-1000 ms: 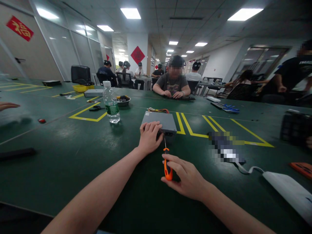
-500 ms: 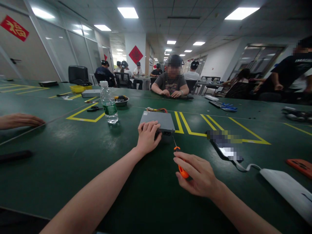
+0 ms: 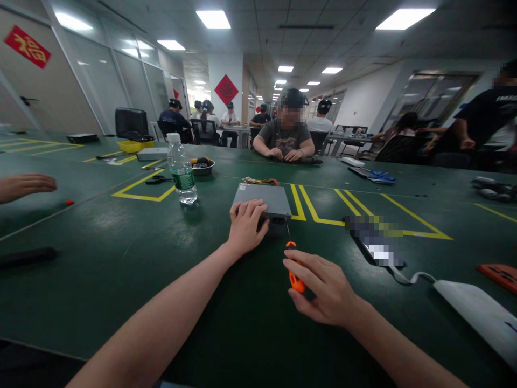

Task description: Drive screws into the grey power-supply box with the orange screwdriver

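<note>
A grey metal computer power supply (image 3: 270, 198) lies flat on the green table, its bundle of coloured cables (image 3: 260, 181) coming out at the far side. My left hand (image 3: 247, 223) grips its near left part, fingers over the top and thumb at the front face by the socket. In my right hand (image 3: 323, 283) is a screwdriver (image 3: 296, 277) with an orange and black handle, held between thumb and fingers. Its thin shaft points away from me to the near right corner of the power supply. Whether the tip touches a screw there is too small to tell.
A water bottle (image 3: 182, 172) stands left of the power supply, with a metal bowl (image 3: 204, 168) behind it. To the right lie a phone (image 3: 374, 245) and a cabled white power bank (image 3: 472, 307). Another person's hand (image 3: 28, 186) is at far left; someone sits opposite.
The screwdriver handle and my right hand have shifted slightly left, and the handle's angle has turned a little. At far left the other person's hand has pulled back, and a small red object shows.
</note>
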`<state>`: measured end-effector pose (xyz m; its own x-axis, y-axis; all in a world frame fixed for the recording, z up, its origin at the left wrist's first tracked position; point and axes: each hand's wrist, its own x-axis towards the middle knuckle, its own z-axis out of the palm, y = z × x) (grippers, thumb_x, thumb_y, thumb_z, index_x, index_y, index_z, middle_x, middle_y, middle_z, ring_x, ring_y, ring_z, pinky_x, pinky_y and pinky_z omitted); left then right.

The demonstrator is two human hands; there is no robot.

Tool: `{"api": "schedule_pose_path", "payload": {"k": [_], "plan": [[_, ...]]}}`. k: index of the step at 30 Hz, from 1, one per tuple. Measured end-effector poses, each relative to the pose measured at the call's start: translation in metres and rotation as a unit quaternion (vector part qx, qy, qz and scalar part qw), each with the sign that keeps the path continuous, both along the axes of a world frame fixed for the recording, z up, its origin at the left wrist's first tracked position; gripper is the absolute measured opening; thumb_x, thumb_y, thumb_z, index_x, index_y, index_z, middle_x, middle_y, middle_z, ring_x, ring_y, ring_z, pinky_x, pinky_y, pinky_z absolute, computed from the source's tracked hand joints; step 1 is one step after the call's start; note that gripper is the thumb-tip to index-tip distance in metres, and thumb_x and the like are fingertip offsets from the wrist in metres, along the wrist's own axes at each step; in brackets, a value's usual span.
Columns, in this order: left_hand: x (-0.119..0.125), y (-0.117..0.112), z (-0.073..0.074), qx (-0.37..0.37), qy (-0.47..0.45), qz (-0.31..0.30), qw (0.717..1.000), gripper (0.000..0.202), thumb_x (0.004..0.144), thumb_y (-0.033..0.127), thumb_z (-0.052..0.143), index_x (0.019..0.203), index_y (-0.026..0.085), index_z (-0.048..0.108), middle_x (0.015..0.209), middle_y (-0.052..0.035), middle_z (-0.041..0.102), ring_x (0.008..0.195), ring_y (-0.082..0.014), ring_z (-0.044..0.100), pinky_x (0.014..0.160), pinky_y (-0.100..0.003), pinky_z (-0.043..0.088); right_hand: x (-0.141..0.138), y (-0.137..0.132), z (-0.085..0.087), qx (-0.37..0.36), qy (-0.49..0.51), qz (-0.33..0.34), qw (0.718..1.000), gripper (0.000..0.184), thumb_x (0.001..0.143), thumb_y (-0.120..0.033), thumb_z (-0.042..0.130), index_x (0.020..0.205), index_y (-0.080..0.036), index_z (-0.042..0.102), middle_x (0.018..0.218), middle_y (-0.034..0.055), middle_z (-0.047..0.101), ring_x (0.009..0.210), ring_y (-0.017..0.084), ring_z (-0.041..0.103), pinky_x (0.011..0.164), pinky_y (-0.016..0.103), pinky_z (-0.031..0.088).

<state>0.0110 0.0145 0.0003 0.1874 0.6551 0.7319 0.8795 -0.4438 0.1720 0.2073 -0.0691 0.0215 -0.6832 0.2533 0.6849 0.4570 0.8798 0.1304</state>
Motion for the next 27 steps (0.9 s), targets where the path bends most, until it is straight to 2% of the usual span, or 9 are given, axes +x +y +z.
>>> {"api": "schedule_pose_path", "payload": {"k": [4, 7, 10, 13, 16, 18, 23, 25, 27], "plan": [[0.0, 0.001, -0.001, -0.003, 0.003, 0.001, 1.0, 0.026, 0.083, 0.031, 0.049, 0.108, 0.025, 0.051, 0.122, -0.0028, 0.055, 0.116, -0.0214, 0.044, 0.101, -0.042, 0.022, 0.002, -0.002, 0.003, -0.021, 0.007, -0.015, 1.0, 0.021, 0.08, -0.021, 0.046, 0.098, -0.014, 0.054, 0.098, 0.0126, 0.059, 0.076, 0.018, 0.059, 0.062, 0.03, 0.05], [0.0, 0.001, -0.001, -0.005, 0.004, 0.001, 1.0, 0.026, 0.083, 0.031, 0.048, 0.108, 0.025, 0.051, 0.122, -0.0031, 0.055, 0.116, -0.0217, 0.043, 0.101, -0.042, 0.022, 0.003, -0.004, 0.006, -0.098, 0.017, -0.049, 0.994, 0.008, 0.078, -0.017, 0.044, 0.081, -0.016, 0.051, 0.085, 0.008, 0.058, 0.068, 0.015, 0.056, 0.059, 0.029, 0.047], [0.0, 0.001, -0.002, -0.003, 0.005, 0.0, 1.0, 0.025, 0.083, 0.03, 0.048, 0.108, 0.025, 0.051, 0.122, -0.003, 0.055, 0.116, -0.0216, 0.043, 0.101, -0.042, 0.022, 0.002, -0.006, 0.005, -0.145, -0.021, -0.078, 0.986, 0.008, 0.079, -0.019, 0.044, 0.081, -0.017, 0.051, 0.085, 0.0066, 0.057, 0.066, 0.014, 0.054, 0.059, 0.029, 0.047], [0.0, 0.001, -0.001, -0.003, 0.006, 0.001, 1.0, 0.026, 0.083, 0.031, 0.048, 0.108, 0.025, 0.051, 0.122, -0.0033, 0.055, 0.116, -0.0218, 0.044, 0.1, -0.042, 0.022, 0.001, -0.008, 0.004, -0.108, -0.06, -0.101, 0.987, 0.014, 0.084, -0.022, 0.045, 0.089, -0.016, 0.056, 0.098, 0.0092, 0.057, 0.067, 0.014, 0.056, 0.058, 0.028, 0.048], [-0.001, 0.002, -0.001, -0.002, 0.008, 0.0, 1.0, 0.026, 0.083, 0.031, 0.048, 0.108, 0.025, 0.051, 0.123, -0.0037, 0.055, 0.116, -0.022, 0.044, 0.1, -0.042, 0.022, 0.001, -0.009, 0.006, -0.039, -0.038, -0.166, 0.985, 0.02, 0.087, -0.021, 0.041, 0.098, -0.012, 0.056, 0.112, 0.0157, 0.053, 0.068, 0.014, 0.058, 0.057, 0.026, 0.049], [-0.001, 0.002, -0.002, 0.001, 0.008, 0.001, 1.0, 0.026, 0.083, 0.031, 0.048, 0.108, 0.025, 0.051, 0.122, -0.0039, 0.055, 0.116, -0.0221, 0.044, 0.101, -0.042, 0.022, 0.0, -0.01, 0.008, 0.006, -0.029, -0.211, 0.977, 0.023, 0.088, -0.02, 0.04, 0.1, -0.01, 0.056, 0.106, 0.0164, 0.054, 0.067, 0.014, 0.058, 0.055, 0.026, 0.048], [0.0, 0.003, -0.002, 0.005, 0.004, 0.003, 1.0, 0.027, 0.083, 0.03, 0.049, 0.109, 0.025, 0.051, 0.121, -0.0036, 0.055, 0.116, -0.0218, 0.044, 0.101, -0.042, 0.022, -0.005, -0.017, 0.006, 0.069, -0.077, -0.264, 0.959, 0.02, 0.086, -0.011, 0.039, 0.095, -0.01, 0.058, 0.075, 0.0071, 0.059, 0.057, 0.014, 0.055, 0.052, 0.026, 0.042], [0.0, 0.003, -0.002, 0.007, 0.003, 0.002, 1.0, 0.026, 0.083, 0.03, 0.049, 0.109, 0.025, 0.051, 0.121, -0.0034, 0.056, 0.116, -0.0215, 0.044, 0.101, -0.042, 0.022, -0.004, -0.018, 0.004, 0.026, -0.071, -0.308, 0.948, 0.016, 0.085, -0.01, 0.042, 0.091, -0.012, 0.057, 0.075, 0.0066, 0.059, 0.056, 0.014, 0.056, 0.048, 0.025, 0.039], [0.0, 0.003, -0.002, 0.008, 0.003, 0.001, 1.0, 0.026, 0.083, 0.03, 0.049, 0.109, 0.025, 0.051, 0.121, -0.0032, 0.056, 0.116, -0.0216, 0.044, 0.101, -0.042, 0.022, -0.001, -0.015, 0.003, -0.074, -0.054, -0.358, 0.929, 0.007, 0.084, -0.014, 0.047, 0.088, -0.014, 0.054, 0.076, 0.0064, 0.06, 0.055, 0.015, 0.057, 0.043, 0.023, 0.036]]}}
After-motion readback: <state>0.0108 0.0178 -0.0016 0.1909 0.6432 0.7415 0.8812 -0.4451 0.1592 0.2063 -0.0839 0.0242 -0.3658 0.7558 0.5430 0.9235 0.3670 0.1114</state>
